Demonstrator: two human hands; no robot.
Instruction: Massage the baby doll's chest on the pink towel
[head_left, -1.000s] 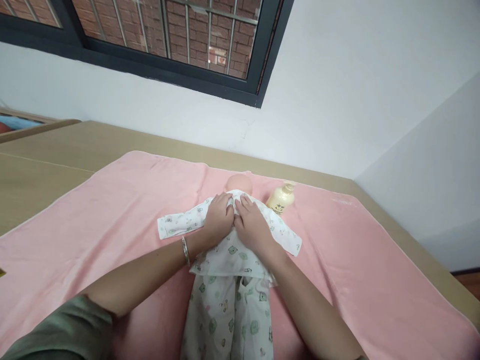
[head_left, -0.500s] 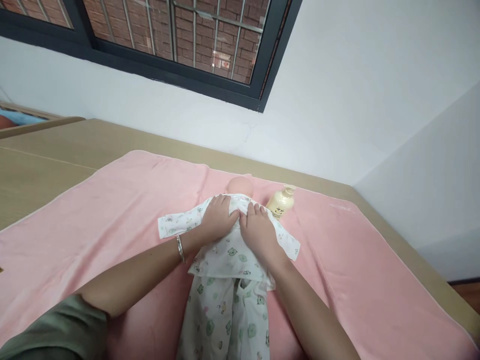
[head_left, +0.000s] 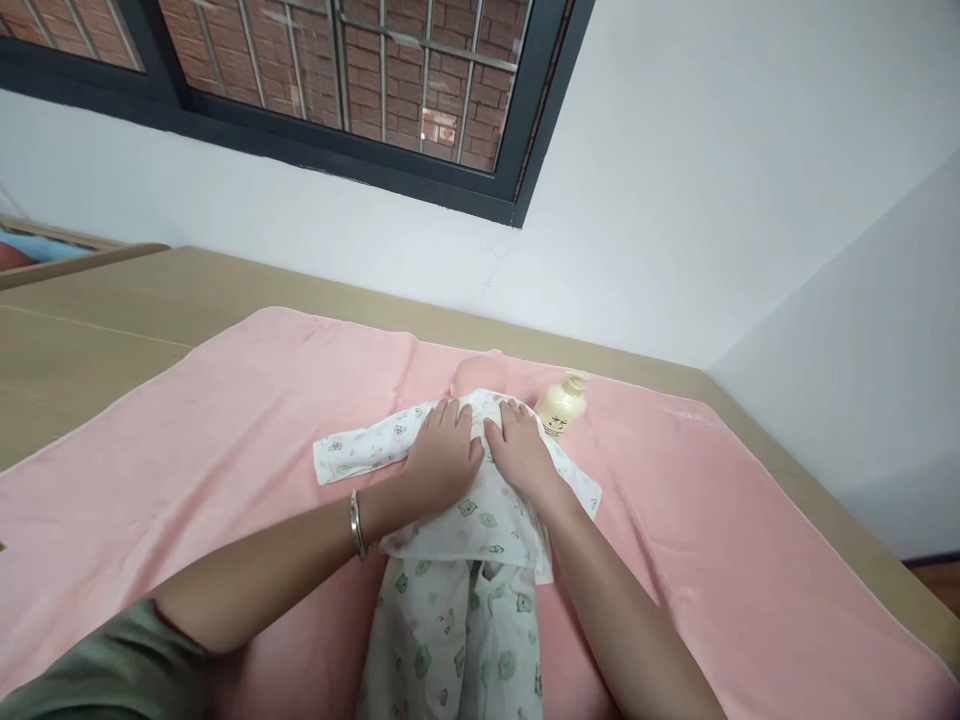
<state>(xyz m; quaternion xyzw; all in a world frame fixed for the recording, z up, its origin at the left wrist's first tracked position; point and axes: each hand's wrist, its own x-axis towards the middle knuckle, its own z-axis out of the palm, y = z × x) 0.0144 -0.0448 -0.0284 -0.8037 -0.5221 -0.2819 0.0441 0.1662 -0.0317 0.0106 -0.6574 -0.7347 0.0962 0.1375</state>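
Note:
A baby doll lies on a pink blanket (head_left: pixel 247 400), its round bald head (head_left: pixel 478 374) toward the wall. It wears a white printed top (head_left: pixel 469 520) and matching trousers (head_left: pixel 427 630), with the sleeves spread to both sides. My left hand (head_left: pixel 444 452) rests flat on the left of the upper top, fingers stretched toward the head. On the right of the top lies my right hand (head_left: pixel 521 448), also flat with its fingers out. Neither hand grips anything. The doll's limbs are hidden by the clothes.
A pale yellow pump bottle (head_left: pixel 564 402) is on the blanket, just right of the doll's head. Around the blanket runs a wooden surface (head_left: pixel 202 285). Behind it rises a white wall (head_left: pixel 622 200) with a dark-framed barred window (head_left: pixel 525 150).
My hands have moved slightly apart, so a gap shows between the thumbs, which were close together before. The doll and the bottle have stayed in place.

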